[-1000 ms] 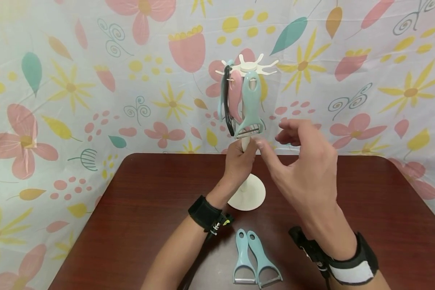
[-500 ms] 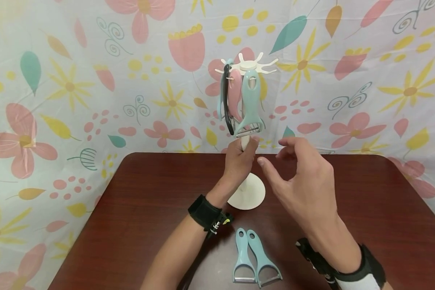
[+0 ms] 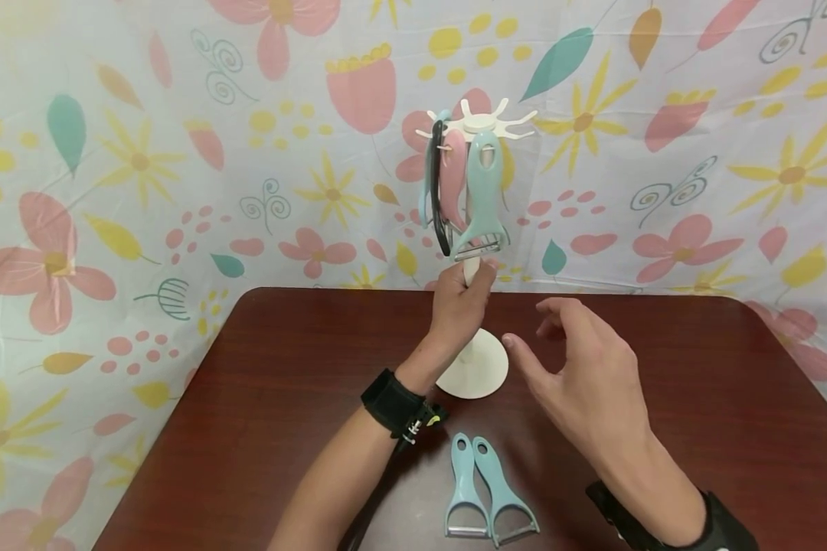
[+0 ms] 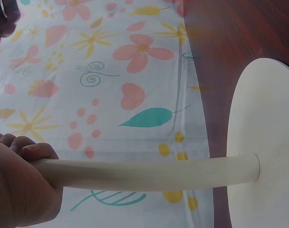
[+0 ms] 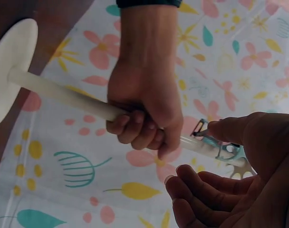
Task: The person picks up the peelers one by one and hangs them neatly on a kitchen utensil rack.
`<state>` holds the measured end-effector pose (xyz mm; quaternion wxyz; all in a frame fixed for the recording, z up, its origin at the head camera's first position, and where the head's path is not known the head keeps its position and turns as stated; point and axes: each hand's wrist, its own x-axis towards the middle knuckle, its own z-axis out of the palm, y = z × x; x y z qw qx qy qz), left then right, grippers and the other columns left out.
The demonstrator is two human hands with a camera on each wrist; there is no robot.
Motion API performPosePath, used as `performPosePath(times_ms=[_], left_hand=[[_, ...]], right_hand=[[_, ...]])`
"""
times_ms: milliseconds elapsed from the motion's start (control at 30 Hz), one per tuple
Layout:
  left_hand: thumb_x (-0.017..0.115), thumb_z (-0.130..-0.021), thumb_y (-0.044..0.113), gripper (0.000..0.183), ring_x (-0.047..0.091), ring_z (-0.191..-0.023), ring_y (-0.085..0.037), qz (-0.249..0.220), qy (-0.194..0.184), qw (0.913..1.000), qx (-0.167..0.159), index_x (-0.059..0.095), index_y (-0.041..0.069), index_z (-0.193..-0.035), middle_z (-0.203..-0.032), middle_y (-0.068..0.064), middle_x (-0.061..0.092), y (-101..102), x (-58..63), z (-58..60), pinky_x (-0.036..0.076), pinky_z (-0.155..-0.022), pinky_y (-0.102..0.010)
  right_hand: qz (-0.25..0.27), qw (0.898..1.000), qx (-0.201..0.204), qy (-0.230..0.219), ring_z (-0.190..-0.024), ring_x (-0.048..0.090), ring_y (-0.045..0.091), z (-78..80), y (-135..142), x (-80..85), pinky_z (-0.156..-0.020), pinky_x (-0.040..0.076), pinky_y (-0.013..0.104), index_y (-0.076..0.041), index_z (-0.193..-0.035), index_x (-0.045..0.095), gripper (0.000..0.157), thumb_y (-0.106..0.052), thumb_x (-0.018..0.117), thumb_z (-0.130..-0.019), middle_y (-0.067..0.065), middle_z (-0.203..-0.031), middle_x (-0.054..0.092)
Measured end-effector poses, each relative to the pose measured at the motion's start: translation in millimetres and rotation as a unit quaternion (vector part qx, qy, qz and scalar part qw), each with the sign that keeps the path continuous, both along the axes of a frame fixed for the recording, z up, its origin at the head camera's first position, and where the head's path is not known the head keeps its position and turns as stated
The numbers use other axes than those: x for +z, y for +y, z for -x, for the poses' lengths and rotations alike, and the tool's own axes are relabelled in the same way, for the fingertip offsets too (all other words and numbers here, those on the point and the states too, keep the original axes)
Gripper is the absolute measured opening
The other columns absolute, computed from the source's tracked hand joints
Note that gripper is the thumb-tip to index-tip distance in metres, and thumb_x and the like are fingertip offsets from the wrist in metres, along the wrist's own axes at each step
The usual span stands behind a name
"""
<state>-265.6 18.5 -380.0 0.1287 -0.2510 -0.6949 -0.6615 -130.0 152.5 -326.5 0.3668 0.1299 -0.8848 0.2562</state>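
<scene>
My left hand grips the pole of a cream stand whose round base is on the table; the left wrist view shows the fingers wrapped round the pole. From the stand's spoked top hang a light green peeler, a pink peeler, a black peeler and a blue one, partly hidden. To the right of the stand, my right hand hovers with loosely bent fingers, holding nothing. Two light blue peelers lie side by side nearer to me.
The dark brown table has rounded far corners. Behind it hangs a flower-patterned cloth. Several bare spokes stick out at the back and right of the stand's top. Both wrists wear black straps.
My right hand has drawn down and slightly right, away from the stand and the left hand. The left hand, stand and peelers have stayed essentially in place; the view has shifted slightly.
</scene>
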Motion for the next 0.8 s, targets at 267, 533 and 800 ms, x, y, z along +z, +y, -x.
performPosePath(times_ms=[267, 533, 800], left_hand=[[0.046, -0.102, 0.046, 0.057, 0.031, -0.041, -0.022, -0.001, 0.0, 1.0, 0.0, 0.041, 0.007, -0.061, -0.051, -0.009, 0.034, 0.7, 1.1, -1.2, 0.023, -0.036, -0.028], [0.045, -0.102, 0.045, 0.057, 0.029, -0.041, -0.023, -0.006, -0.002, 1.0, -0.004, 0.04, 0.007, -0.06, -0.051, -0.009, 0.033, 1.4, 2.0, -1.7, 0.022, -0.036, -0.029], [0.045, -0.102, 0.046, 0.058, 0.028, -0.041, -0.023, -0.007, -0.001, 0.9999, -0.008, 0.039, 0.007, -0.06, -0.051, -0.009, 0.032, 1.1, 1.5, -1.3, 0.021, -0.037, -0.029]], right_hand=[[-0.027, 0.999, 0.007, -0.037, -0.071, 0.052, 0.013, -6.3, 5.2, -21.4, -0.058, 0.044, 0.036, -0.006, -0.107, 0.06, 0.042, -0.032, 0.076, -0.079, -0.002, -0.083, 0.057], [-0.065, 0.995, 0.013, -0.072, -0.066, 0.051, 0.01, -15.2, 9.5, -48.6, -0.053, 0.044, 0.034, -0.008, -0.107, 0.059, 0.043, -0.035, 0.077, -0.078, -0.003, -0.079, 0.056], [-0.073, 0.991, 0.004, -0.113, -0.067, 0.051, 0.01, -20.2, 9.0, -64.9, -0.055, 0.045, 0.034, -0.012, -0.105, 0.059, 0.041, -0.036, 0.078, -0.077, -0.005, -0.079, 0.055]])
